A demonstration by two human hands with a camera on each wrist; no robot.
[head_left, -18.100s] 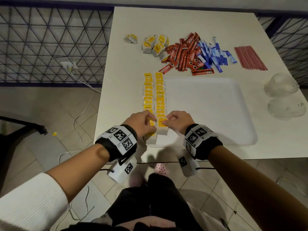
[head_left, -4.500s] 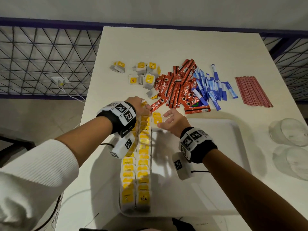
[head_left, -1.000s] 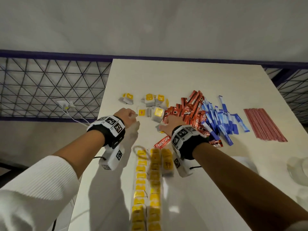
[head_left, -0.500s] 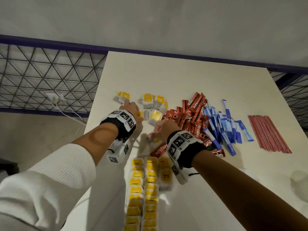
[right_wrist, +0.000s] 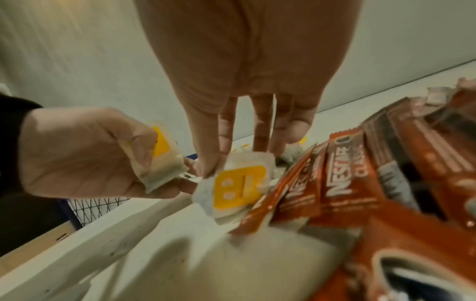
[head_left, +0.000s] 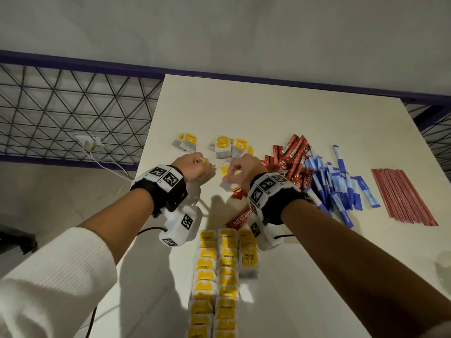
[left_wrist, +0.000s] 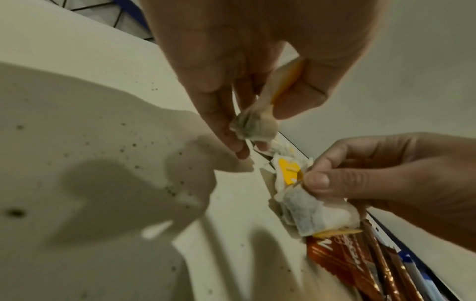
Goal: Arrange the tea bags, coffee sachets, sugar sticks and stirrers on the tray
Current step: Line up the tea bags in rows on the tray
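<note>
My left hand (head_left: 197,167) pinches a yellow-tagged tea bag (left_wrist: 253,126) between thumb and fingers, just above the table. My right hand (head_left: 240,170) grips another tea bag (right_wrist: 239,183) at the left edge of the red coffee sachets (head_left: 290,157). More loose tea bags (head_left: 223,147) lie just beyond both hands. Blue sugar sticks (head_left: 336,184) and red stirrers (head_left: 402,196) lie further right. Three rows of tea bags (head_left: 214,276) stand at the left side of the white tray (head_left: 273,303), below my wrists.
The white table (head_left: 268,113) has bare surface beyond the piles. A clear cup (head_left: 444,267) shows at the right edge. A wire railing (head_left: 73,106) and a socket with cables (head_left: 90,142) lie left of the table.
Both hands have drawn slightly back from the loose tea bags, each now holding one. One second ago they were still reaching into the pile.
</note>
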